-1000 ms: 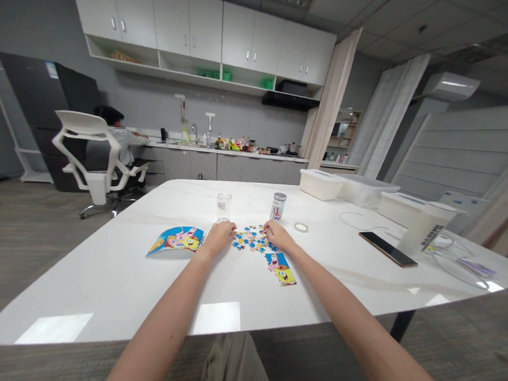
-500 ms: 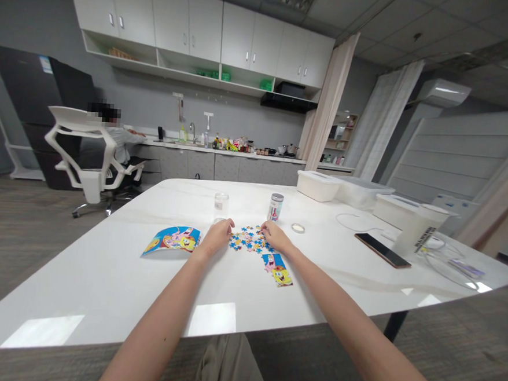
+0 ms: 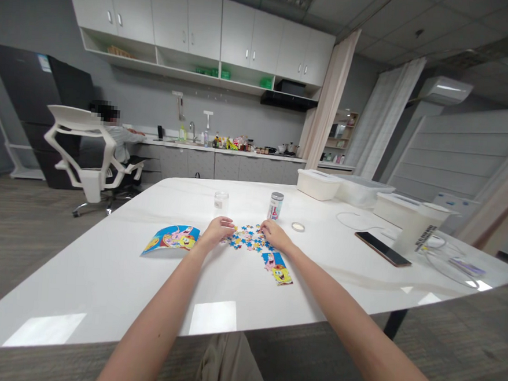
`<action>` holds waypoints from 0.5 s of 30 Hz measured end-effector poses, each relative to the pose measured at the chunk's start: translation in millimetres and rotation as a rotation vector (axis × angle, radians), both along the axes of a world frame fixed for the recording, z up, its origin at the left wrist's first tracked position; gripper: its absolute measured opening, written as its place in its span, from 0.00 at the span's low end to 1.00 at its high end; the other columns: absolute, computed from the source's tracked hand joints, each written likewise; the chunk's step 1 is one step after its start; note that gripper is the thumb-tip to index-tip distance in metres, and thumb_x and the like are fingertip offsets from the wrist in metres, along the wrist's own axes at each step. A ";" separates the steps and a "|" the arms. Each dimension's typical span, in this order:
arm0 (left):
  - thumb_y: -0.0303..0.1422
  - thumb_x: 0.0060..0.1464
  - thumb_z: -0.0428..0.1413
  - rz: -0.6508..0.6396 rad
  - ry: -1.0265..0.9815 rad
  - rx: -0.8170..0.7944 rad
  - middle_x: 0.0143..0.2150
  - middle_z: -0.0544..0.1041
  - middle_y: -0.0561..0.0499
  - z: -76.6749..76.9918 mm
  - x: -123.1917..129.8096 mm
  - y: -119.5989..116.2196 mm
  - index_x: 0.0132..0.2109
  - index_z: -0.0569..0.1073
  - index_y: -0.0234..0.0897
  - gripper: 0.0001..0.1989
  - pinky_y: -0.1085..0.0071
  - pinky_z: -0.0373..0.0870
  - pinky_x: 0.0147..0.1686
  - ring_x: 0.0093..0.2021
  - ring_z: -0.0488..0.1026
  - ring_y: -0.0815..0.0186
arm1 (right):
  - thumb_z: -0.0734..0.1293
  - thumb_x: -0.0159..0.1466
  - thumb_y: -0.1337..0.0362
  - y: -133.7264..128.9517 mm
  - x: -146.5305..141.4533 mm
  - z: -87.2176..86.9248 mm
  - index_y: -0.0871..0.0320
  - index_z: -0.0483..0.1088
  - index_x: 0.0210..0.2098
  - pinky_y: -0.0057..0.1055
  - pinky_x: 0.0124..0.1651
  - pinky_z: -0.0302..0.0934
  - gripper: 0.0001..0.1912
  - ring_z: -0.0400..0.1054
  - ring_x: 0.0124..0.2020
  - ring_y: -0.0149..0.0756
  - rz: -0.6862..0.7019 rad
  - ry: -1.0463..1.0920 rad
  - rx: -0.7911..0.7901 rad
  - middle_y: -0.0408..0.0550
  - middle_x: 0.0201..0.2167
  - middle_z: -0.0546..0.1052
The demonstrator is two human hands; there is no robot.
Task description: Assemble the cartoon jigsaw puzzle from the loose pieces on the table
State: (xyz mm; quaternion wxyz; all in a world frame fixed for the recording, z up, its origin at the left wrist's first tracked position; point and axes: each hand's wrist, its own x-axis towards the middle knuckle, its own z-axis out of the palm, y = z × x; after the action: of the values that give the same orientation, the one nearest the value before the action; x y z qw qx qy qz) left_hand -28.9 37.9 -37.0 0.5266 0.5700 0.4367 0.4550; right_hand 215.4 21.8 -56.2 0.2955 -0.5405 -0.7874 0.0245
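Note:
Loose jigsaw puzzle pieces (image 3: 247, 238), mostly blue with some yellow and pink, lie in a pile on the white table. My left hand (image 3: 217, 232) is at the pile's left side, fingers stretched out and apart over its edge. On the opposite side, my right hand (image 3: 274, 235) has its fingers bent together at the pieces; anything between the fingertips is hidden. Just below the pile lies a joined puzzle section (image 3: 279, 270) with a yellow and a pink cartoon figure. A curved picture sheet (image 3: 172, 239) with similar figures rests left of my left hand.
Beyond the pile stand a clear jar (image 3: 220, 202) and a printed can (image 3: 275, 206), with a round lid (image 3: 298, 226) nearby. To the right are a phone (image 3: 383, 249), a tall cup (image 3: 420, 231), cables and white bins (image 3: 319, 185). Another person sits at the far-left counter.
My left hand has shifted slightly left and its fingers have spread, uncovering the base of the jar. My right hand stays at the pile's right edge with little movement.

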 end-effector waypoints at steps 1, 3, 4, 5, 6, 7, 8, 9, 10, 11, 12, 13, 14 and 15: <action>0.22 0.33 0.68 -0.005 -0.020 -0.028 0.32 0.76 0.51 0.5 -0.1 -0.3 0.36 0.69 0.33 0.21 0.77 0.68 0.24 0.24 0.73 0.71 | 0.58 0.64 0.73 0.2 -0.1 -0.2 0.59 0.68 0.34 0.31 0.49 0.58 0.08 0.66 0.41 0.35 -0.004 0.002 0.002 0.48 0.36 0.71; 0.20 0.30 0.68 -0.015 -0.056 -0.072 0.31 0.75 0.51 1.7 0.0 -1.0 0.35 0.70 0.32 0.22 0.77 0.67 0.22 0.23 0.72 0.71 | 0.58 0.64 0.73 1.2 -0.2 -0.9 0.59 0.67 0.34 0.31 0.49 0.58 0.07 0.65 0.41 0.35 -0.010 0.005 0.004 0.48 0.36 0.71; 0.19 0.30 0.68 -0.020 -0.076 -0.089 0.31 0.75 0.51 2.4 0.1 -1.5 0.35 0.70 0.32 0.22 0.77 0.67 0.22 0.23 0.73 0.71 | 0.58 0.63 0.72 1.8 -0.2 -1.4 0.59 0.67 0.34 0.31 0.48 0.58 0.07 0.65 0.40 0.35 -0.012 0.007 0.005 0.48 0.36 0.71; 0.18 0.29 0.68 -0.027 -0.097 -0.102 0.31 0.75 0.52 3.1 0.3 -2.1 0.35 0.70 0.32 0.22 0.76 0.69 0.24 0.24 0.73 0.71 | 0.59 0.63 0.72 2.3 -0.1 -1.8 0.59 0.67 0.34 0.31 0.48 0.59 0.07 0.65 0.40 0.35 -0.013 0.008 0.006 0.48 0.36 0.71; 0.17 0.29 0.68 -0.033 -0.118 -0.113 0.30 0.75 0.52 3.8 0.6 -2.8 0.35 0.70 0.33 0.22 0.75 0.71 0.27 0.25 0.74 0.70 | 0.59 0.63 0.72 2.6 0.0 -2.3 0.58 0.67 0.34 0.31 0.48 0.59 0.07 0.65 0.40 0.35 -0.013 0.010 0.006 0.48 0.36 0.71; 0.17 0.29 0.68 -0.041 -0.137 -0.122 0.30 0.75 0.52 4.5 0.8 -3.6 0.34 0.70 0.33 0.22 0.74 0.73 0.30 0.27 0.75 0.69 | 0.59 0.63 0.72 2.9 0.1 -2.6 0.58 0.67 0.34 0.31 0.48 0.59 0.07 0.65 0.40 0.34 -0.013 0.012 0.007 0.48 0.36 0.71; 0.17 0.30 0.68 -0.049 -0.154 -0.128 0.30 0.75 0.52 5.2 1.1 -4.5 0.34 0.70 0.33 0.22 0.73 0.74 0.33 0.28 0.76 0.69 | 0.58 0.63 0.72 2.9 0.2 -2.8 0.58 0.66 0.34 0.31 0.47 0.59 0.07 0.65 0.40 0.34 -0.013 0.015 0.007 0.48 0.36 0.71; 0.17 0.30 0.68 -0.057 -0.167 -0.133 0.29 0.75 0.52 5.9 1.4 -5.5 0.34 0.70 0.33 0.22 0.71 0.75 0.35 0.29 0.76 0.68 | 0.58 0.63 0.72 2.8 0.3 -2.9 0.58 0.66 0.34 0.31 0.47 0.59 0.07 0.65 0.40 0.34 -0.014 0.018 0.008 0.48 0.36 0.71; 0.17 0.31 0.68 -0.065 -0.179 -0.135 0.29 0.76 0.52 6.6 1.6 -6.4 0.34 0.69 0.33 0.22 0.70 0.75 0.36 0.29 0.77 0.68 | 0.58 0.63 0.72 2.6 0.4 -2.9 0.59 0.66 0.34 0.32 0.47 0.59 0.07 0.65 0.39 0.35 -0.014 0.022 0.008 0.48 0.36 0.71; 0.18 0.31 0.69 -0.072 -0.188 -0.136 0.29 0.76 0.51 7.3 1.8 -7.2 0.34 0.69 0.33 0.21 0.69 0.75 0.37 0.30 0.77 0.67 | 0.58 0.63 0.72 2.3 0.4 -2.8 0.59 0.66 0.34 0.32 0.47 0.59 0.07 0.65 0.39 0.35 -0.014 0.026 0.008 0.48 0.36 0.71; 0.18 0.32 0.69 -0.078 -0.195 -0.137 0.29 0.76 0.51 7.9 1.9 -7.9 0.35 0.69 0.33 0.21 0.69 0.75 0.38 0.30 0.77 0.68 | 0.58 0.63 0.72 2.0 0.5 -2.6 0.59 0.66 0.33 0.32 0.47 0.59 0.07 0.65 0.39 0.35 -0.014 0.030 0.008 0.48 0.36 0.71; 0.18 0.33 0.69 -0.082 -0.200 -0.137 0.29 0.77 0.51 8.5 1.8 -8.5 0.35 0.69 0.33 0.21 0.69 0.75 0.38 0.30 0.77 0.68 | 0.58 0.63 0.72 1.6 0.5 -2.4 0.59 0.66 0.33 0.32 0.47 0.59 0.07 0.65 0.39 0.35 -0.013 0.033 0.008 0.48 0.35 0.72; 0.18 0.33 0.69 -0.083 -0.204 -0.138 0.30 0.77 0.50 9.1 1.7 -8.8 0.35 0.69 0.33 0.21 0.69 0.75 0.38 0.30 0.77 0.68 | 0.58 0.63 0.72 1.2 0.5 -2.2 0.58 0.66 0.33 0.32 0.47 0.59 0.07 0.65 0.39 0.35 -0.013 0.036 0.007 0.48 0.35 0.72; 0.18 0.33 0.68 -0.085 -0.206 -0.140 0.31 0.78 0.50 9.6 1.5 -9.0 0.35 0.69 0.33 0.21 0.70 0.74 0.38 0.30 0.77 0.68 | 0.58 0.63 0.72 0.9 0.5 -1.9 0.58 0.66 0.33 0.32 0.47 0.59 0.06 0.65 0.39 0.35 -0.013 0.038 0.006 0.48 0.35 0.72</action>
State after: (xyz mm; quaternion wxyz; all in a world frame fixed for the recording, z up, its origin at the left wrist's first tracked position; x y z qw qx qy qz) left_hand -27.4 28.9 -27.4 0.6259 0.5002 0.3866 0.4568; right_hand 215.9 22.7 -58.2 0.3119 -0.5444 -0.7781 0.0305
